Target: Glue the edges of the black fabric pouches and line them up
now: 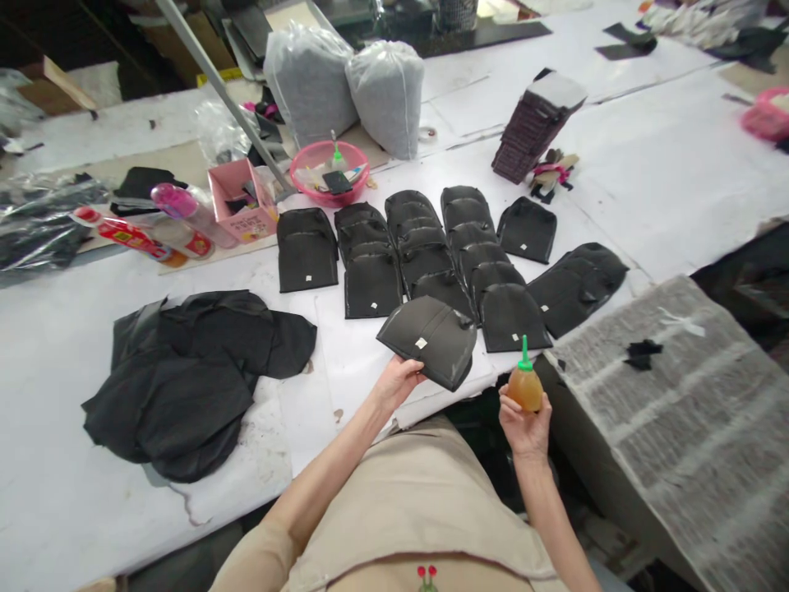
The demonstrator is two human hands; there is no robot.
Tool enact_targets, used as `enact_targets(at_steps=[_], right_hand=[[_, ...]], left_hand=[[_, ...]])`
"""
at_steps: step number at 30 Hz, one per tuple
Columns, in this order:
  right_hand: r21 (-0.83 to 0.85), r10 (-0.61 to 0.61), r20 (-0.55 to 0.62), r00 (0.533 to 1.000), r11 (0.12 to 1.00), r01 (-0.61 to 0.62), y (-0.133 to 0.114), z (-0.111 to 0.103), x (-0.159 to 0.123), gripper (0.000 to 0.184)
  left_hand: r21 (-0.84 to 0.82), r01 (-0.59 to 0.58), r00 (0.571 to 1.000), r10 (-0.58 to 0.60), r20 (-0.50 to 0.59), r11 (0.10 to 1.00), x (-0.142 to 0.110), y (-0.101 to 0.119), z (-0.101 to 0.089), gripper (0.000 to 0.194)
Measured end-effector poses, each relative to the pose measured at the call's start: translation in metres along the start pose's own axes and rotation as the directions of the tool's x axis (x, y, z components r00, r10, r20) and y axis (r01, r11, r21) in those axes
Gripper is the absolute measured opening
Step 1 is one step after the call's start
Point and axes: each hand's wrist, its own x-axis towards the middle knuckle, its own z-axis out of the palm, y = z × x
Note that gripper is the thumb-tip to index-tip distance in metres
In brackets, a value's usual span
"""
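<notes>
My left hand [402,380] pinches the lower left edge of a black curved fabric panel [431,333], which has a small white tag on it. The panel is lifted over the table's front edge. In my right hand [526,423] is a squeeze bottle [525,388] of amber liquid, held upright with its green nozzle pointing up. Beyond both hands lie overlapping rows of similar black panels [425,267], several with white tags. A loose pile of black fabric pieces [185,378] lies to the left.
A pink basket [302,191] and a pink box [237,218] stand behind the panels, near a slanted metal pole [215,82]. Drink bottles [132,234] lie at left. Farther back are two stuffed plastic bags [388,99] and a dark stack [533,127]. A wrapped grey block [684,419] is at right.
</notes>
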Motion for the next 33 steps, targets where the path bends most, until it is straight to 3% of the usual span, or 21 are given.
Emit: enact_targets(at_steps=[5,10,16,21,28,33], right_hand=[[-0.003,-0.028,-0.009,1.0,1.0,0.028,-0.017,-0.008,0.001,0.055],[0.036,-0.043,-0.043,0.998,0.998,0.044,-0.031,-0.014,0.008,0.054],[0.015,-0.018,-0.063,0.998,1.0,0.019,-0.04,-0.019,0.016,0.056],[-0.019,0.011,-0.075,0.997,1.0,-0.013,-0.042,-0.023,0.023,0.05],[-0.068,0.023,-0.075,0.997,0.997,-0.028,-0.049,-0.017,0.029,0.049],[-0.111,0.007,-0.067,0.998,0.994,-0.014,-0.054,-0.007,0.03,0.051]], left_hand=[[0.029,-0.054,0.998,0.055,-0.04,0.998,0.04,-0.021,0.028,0.056],[-0.011,-0.064,0.996,0.063,-0.061,0.998,0.063,-0.047,0.033,0.053],[-0.094,-0.01,0.987,-0.005,-0.163,0.996,0.06,-0.085,0.028,0.051],[-0.151,0.095,0.963,-0.129,-0.235,0.984,0.054,-0.111,0.027,0.04],[-0.219,0.204,0.932,-0.258,-0.257,0.954,0.054,-0.141,0.03,0.036],[-0.199,0.361,0.888,-0.401,-0.225,0.911,0.053,-0.155,0.028,0.014]])
